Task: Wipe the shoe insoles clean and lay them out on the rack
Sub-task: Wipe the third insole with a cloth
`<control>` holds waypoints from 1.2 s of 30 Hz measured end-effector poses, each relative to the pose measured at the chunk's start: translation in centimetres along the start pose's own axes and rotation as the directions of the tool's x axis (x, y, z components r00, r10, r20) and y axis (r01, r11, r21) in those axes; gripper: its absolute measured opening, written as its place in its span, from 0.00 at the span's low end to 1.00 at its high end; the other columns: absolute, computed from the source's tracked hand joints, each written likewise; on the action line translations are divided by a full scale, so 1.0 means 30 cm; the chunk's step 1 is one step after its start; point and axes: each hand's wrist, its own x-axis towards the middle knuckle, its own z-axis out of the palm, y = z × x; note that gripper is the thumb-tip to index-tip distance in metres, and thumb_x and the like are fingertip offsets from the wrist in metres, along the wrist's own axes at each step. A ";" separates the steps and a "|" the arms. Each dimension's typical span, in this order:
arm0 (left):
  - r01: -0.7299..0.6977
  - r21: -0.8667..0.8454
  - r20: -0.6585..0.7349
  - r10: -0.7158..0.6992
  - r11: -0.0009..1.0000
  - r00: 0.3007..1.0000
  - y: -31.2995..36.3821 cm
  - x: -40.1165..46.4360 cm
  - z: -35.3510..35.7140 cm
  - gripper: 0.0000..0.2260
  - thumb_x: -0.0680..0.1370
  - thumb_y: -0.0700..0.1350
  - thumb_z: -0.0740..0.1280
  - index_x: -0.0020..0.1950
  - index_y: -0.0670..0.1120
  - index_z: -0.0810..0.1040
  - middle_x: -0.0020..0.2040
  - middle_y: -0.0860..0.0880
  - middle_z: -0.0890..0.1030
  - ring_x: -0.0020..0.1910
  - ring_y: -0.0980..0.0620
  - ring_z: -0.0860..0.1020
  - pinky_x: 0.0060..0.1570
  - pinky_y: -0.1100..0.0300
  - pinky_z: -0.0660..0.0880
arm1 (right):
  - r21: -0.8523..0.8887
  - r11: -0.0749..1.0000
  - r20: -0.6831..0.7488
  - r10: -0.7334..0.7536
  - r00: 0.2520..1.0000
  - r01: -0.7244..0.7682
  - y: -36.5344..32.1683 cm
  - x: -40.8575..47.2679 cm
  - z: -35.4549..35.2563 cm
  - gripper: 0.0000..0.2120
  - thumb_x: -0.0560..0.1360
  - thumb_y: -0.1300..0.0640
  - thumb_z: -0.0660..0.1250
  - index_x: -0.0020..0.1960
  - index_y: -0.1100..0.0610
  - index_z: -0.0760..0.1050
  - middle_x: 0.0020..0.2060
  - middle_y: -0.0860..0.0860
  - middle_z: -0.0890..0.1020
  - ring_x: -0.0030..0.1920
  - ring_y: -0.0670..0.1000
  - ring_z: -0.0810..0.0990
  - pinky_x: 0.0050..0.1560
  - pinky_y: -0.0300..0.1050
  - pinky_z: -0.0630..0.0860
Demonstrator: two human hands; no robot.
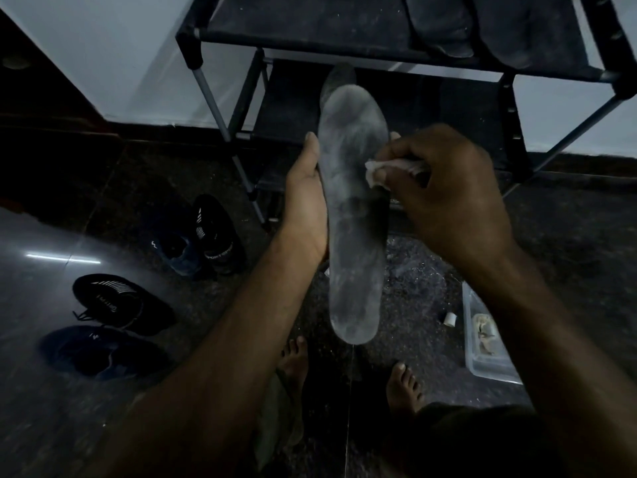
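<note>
**Insole mid-wipe in front of the rack**

Left hand [305,201] cradles a dusty grey insole [355,208] along its edge, held up lengthwise over the floor in front of the black shoe rack [344,25]. Right hand [448,194] pinches a small white wipe [375,172] against the insole's right side. Two dark insoles [482,25] already lie on the top shelf. Sneakers [155,288] sit on the floor to the left, and a clear plastic tub [482,357] to the right.

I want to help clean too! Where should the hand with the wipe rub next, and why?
Probably down toward the heel. The right hand pinches the wipe against the middle of the insole, which the left hand holds from its edge. The insole looks dusty grey along its whole length, so the lower part likely needs wiping too.
</note>
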 end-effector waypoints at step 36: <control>0.076 0.075 -0.051 -0.072 0.994 0.996 -0.037 -0.029 0.032 0.23 0.83 0.55 0.53 0.57 0.38 0.78 0.46 0.41 0.84 0.46 0.47 0.83 0.52 0.56 0.79 | -0.018 0.993 0.441 -0.094 0.893 0.113 -0.036 0.017 -0.062 0.04 0.71 0.57 0.74 0.45 0.51 0.84 0.40 0.39 0.82 0.40 0.30 0.77 0.43 0.20 0.68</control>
